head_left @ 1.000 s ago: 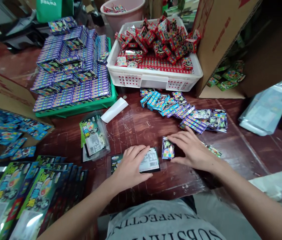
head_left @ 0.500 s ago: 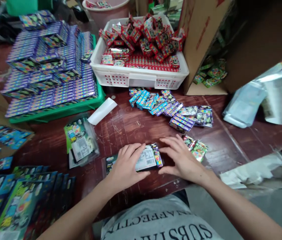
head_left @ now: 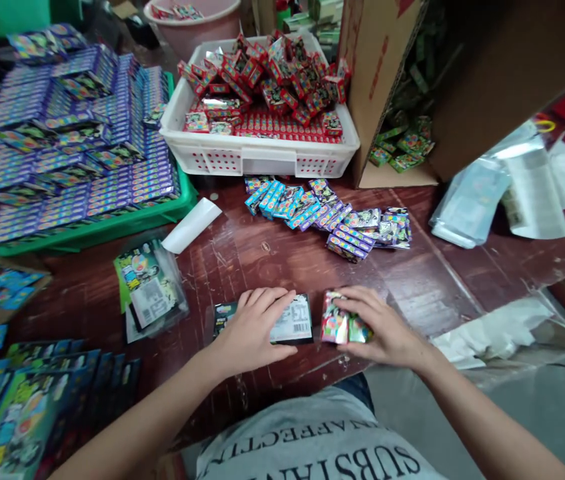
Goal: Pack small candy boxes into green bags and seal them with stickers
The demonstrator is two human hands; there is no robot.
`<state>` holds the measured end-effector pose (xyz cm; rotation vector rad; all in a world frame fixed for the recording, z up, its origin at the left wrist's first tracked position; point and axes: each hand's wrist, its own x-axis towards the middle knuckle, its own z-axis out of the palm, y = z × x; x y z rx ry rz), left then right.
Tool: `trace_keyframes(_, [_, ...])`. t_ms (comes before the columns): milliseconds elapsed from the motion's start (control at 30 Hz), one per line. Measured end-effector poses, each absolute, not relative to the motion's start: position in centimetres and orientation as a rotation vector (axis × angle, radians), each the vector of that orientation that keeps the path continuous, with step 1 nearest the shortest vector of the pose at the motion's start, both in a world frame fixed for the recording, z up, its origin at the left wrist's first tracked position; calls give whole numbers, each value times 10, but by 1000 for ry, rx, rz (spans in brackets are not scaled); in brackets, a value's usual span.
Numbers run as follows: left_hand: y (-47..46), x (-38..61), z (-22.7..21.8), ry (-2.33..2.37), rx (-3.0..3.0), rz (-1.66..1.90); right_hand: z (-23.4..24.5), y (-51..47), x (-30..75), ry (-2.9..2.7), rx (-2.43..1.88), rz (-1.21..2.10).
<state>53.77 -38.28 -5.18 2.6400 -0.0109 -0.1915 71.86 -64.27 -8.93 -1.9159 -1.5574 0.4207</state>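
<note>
My left hand (head_left: pixel 255 327) lies flat, fingers together, on a dark printed bag (head_left: pixel 293 320) with a white barcode label near the table's front edge. Right beside it, my right hand (head_left: pixel 379 327) is curled round a few small colourful boxes (head_left: pixel 338 327), pressing them upright against the bag's right end. A row of loose small blue, purple and green boxes (head_left: pixel 329 213) lies further back on the red-brown table (head_left: pixel 242 260).
A white basket (head_left: pixel 257 157) of red boxes stands at the back. A green tray (head_left: pixel 112 223) stacked with purple boxes is at back left. An open carton (head_left: pixel 377 73) holds green boxes. Clear bags (head_left: pixel 502 193) lie right, filled packs (head_left: pixel 37 407) front left, another bag (head_left: pixel 149 287) left of centre.
My right hand has gathered small boxes, including the green ones that lay to its right, and pulled them against the bag's end. My left hand stays on the bag. The view drifted right.
</note>
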Motion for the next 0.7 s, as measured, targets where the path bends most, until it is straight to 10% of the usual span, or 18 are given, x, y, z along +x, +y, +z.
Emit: trace_keyframes(700, [-384, 531, -60, 79, 2643, -158, -77, -615, 722, -1647, -1850, 617])
